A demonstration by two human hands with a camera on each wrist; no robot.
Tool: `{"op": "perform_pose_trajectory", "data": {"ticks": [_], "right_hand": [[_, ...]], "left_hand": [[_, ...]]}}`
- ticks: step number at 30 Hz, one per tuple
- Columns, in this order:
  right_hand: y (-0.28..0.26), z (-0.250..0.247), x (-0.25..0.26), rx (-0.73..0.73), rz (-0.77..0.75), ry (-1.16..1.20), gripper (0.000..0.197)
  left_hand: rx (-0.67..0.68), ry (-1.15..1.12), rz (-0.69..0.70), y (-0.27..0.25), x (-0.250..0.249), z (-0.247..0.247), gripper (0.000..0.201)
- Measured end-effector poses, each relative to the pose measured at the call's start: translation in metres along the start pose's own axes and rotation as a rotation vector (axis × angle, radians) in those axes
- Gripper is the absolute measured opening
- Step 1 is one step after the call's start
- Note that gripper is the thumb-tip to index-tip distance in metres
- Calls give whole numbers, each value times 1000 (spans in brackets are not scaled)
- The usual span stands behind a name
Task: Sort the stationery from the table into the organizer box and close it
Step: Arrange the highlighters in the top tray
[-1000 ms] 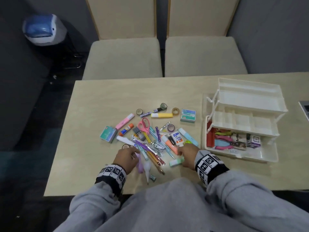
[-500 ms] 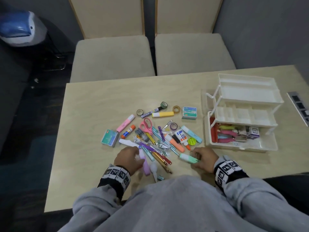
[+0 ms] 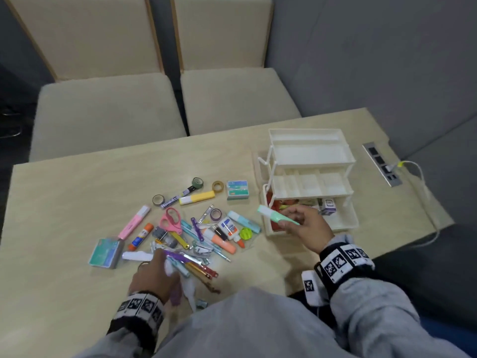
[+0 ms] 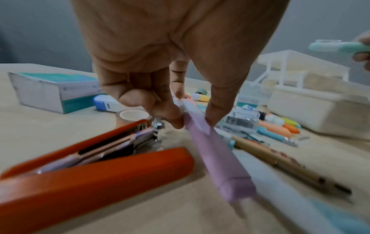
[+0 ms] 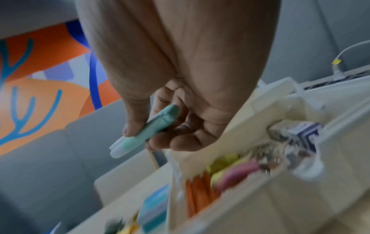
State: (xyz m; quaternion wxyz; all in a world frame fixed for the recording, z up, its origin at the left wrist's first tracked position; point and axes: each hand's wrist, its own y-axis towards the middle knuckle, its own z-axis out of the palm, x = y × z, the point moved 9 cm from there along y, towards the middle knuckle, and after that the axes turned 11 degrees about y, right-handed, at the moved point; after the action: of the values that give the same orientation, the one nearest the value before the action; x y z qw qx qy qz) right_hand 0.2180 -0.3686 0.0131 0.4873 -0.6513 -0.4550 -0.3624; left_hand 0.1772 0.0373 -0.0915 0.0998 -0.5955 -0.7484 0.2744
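Head cam up high, looking down over table [image 3: 77, 192]. Wrist cams super close, low, looking along each hand. Left wrist faces organizer box [image 4: 312, 101]; all three views share that box.

The right hand [image 3: 307, 229] is raised and reaching forward, thumb and curled fingers pinching a mint-green marker [image 3: 277, 218]. The left hand [image 3: 154, 275] sits lower and nearer the body, palm down, thumb and fingertips [image 4: 176, 121] pinching a lilac marker [image 4: 218, 159]. Both wrists wear patterned bands.

Two beige chairs [image 3: 165, 99], grey wall [image 3: 374, 60]
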Motion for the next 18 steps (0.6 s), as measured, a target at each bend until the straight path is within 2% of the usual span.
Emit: {"op": "perform_pose_trajectory", "data": {"ticks": [5,10,14,18], "right_hand": [[16,-99,23,-236,-39,184,17],[43,-179,30,-428,-59,219,20],[69,-208,40,-420,-77,230,24],[96,-218,54,-366,-92,101,18]], "left_hand": [[-132,-120,-25,-19,-11,-33,45],[-346,-256,149,-33,-69,-84,43],[-400,-363,241,-38,-138,-113,35],[-346,-572,374,-33,-215,-131,28]]}}
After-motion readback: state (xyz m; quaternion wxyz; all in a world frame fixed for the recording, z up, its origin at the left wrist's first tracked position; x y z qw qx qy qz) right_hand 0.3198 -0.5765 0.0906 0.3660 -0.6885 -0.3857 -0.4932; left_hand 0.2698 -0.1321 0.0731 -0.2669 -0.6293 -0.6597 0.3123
